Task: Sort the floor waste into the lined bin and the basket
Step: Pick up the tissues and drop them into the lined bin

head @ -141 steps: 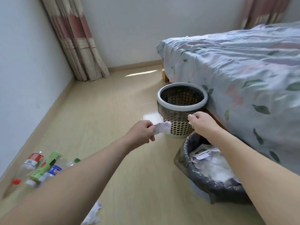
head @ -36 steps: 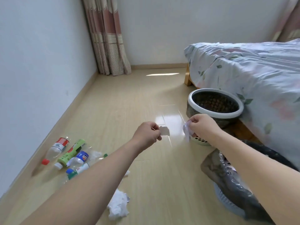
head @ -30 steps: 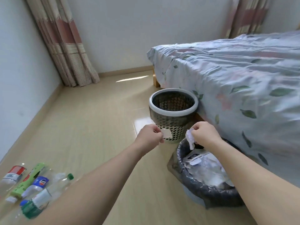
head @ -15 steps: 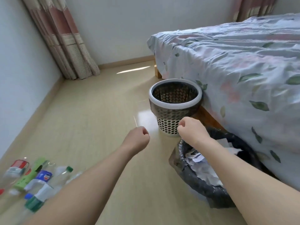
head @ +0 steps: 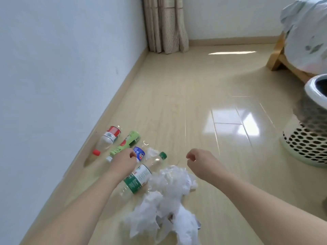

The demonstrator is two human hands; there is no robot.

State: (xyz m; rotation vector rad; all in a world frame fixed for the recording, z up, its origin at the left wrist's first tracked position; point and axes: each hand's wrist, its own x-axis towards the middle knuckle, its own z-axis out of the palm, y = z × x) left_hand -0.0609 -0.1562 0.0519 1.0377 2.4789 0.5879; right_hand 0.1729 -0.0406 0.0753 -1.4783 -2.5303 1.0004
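Waste lies scattered on a pale wooden floor (head: 185,89) beside a white wall (head: 58,59). Two bare forearms reach forward from the bottom of the view. Left hand (head: 123,162), at about 9 o'clock from centre, hovers with fingers loosely curled and holding nothing, just over a cluster of plastic bottles: a red-capped bottle (head: 107,139), a green-wrapped bottle (head: 126,143), a blue-labelled bottle (head: 138,154) and a larger green-labelled bottle (head: 139,177) with a green cap. Right hand (head: 200,161), near centre, is also loosely curled and empty, above a heap of crumpled white paper (head: 172,183) that trails down toward 6 o'clock. Perforated basket (head: 307,138) with a white rim stands at 3 o'clock, well apart from the litter, near a bed (head: 306,32) at 1 o'clock. The lined bin is out of view.

The step seems to be choosing the next piece. It would go best to close around one bottle's middle, lift it clear of its neighbours, and keep paper separate.
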